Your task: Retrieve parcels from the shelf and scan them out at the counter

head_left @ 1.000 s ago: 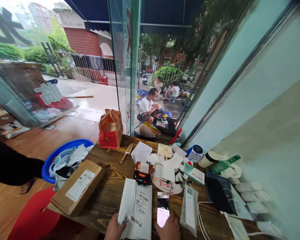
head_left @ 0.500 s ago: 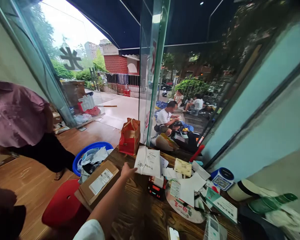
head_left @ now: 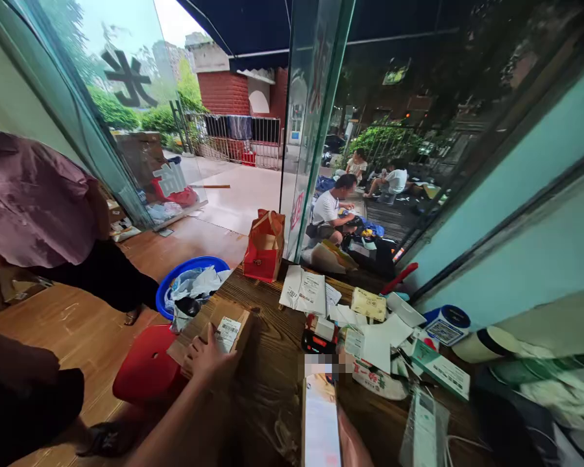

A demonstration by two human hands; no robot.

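Note:
My left hand (head_left: pixel 205 355) lies on top of a brown cardboard box (head_left: pixel 241 319), fingers spread beside its white shipping label (head_left: pixel 228 332). The box sits at the table's left edge. At the bottom middle, my right hand (head_left: pixel 353 444) is wrapped round a smartphone (head_left: pixel 321 418) with a lit screen, held above the table; most of that hand is hidden or cut off. Beyond the phone are a small black device (head_left: pixel 318 337) with a red light and a flat white parcel (head_left: pixel 302 290) with printed labels.
A red paper bag (head_left: pixel 264 246) stands at the table's far corner. Papers (head_left: pixel 377 347) and a yellow packet (head_left: pixel 368 305) lie to the right. Left of the table are a blue tub (head_left: pixel 163 295) of plastic bags, a red stool (head_left: pixel 146 366) and a person in a pink shirt (head_left: pixel 34 201).
My left hand has left the white parcel and come back onto the cardboard box. The phone, low at the frame's edge before, is now raised in my right hand. The view has shifted.

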